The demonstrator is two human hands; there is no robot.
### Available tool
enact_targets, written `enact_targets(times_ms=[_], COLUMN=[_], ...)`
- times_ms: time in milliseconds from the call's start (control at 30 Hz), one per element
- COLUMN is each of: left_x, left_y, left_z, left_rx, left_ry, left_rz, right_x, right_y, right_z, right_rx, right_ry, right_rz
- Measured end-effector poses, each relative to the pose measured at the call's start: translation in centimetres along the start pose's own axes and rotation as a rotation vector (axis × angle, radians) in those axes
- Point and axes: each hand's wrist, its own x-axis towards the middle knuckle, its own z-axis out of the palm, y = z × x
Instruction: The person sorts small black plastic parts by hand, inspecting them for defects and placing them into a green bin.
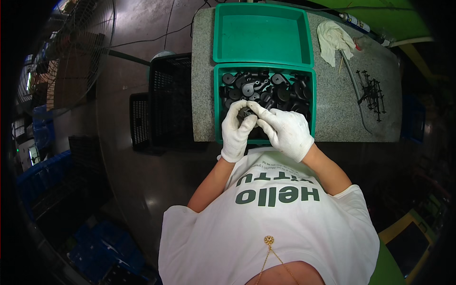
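Both my hands wear white gloves and meet over the near side of a green tray [218, 102] filled with black plastic parts [282, 94]. My left hand [234, 135] is closed around a small dark part [246, 113], mostly hidden by the fingers. From the other side, my right hand [293, 134] closes its fingertips on that same part, its index finger meeting the left fingertips. The black parts in the tray have round, disc-like ends and short arms, and lie in a loose heap below my hands.
Beyond the filled tray, a second green tray [261, 35] sits on the speckled table [335, 111]. To the right lie a white cloth [332, 40], a thin rod or tube [355, 88], a black spiky rack [371, 95] and a spray can [356, 22]. Black crates [166, 102] and a fan [78, 52] stand left.
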Motion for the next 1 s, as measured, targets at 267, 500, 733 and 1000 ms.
enact_targets(times_ms=[267,500,733,1000], left_x=[-0.1,-0.1,4.6,9.6], left_y=[-0.5,-0.6,0.1,-3.0], left_z=[0.2,-0.3,-11.3,-21.9], left_rx=[0.020,0.089,-0.084,0.012], left_ry=[0.055,0.123,0.713,0.822], left_rz=[0.067,0.089,0.103,-0.088], right_x=[-0.2,0.2,2.0,8.9], right_y=[-0.8,-0.1,10.9,11.4], right_z=[0.9,2.3,3.9,7.3], right_rx=[-0.072,-0.066,-0.161,-0.183], right_ry=[0.075,0.115,0.198,-0.206], right_rz=[0.062,0.080,0.281,0.106])
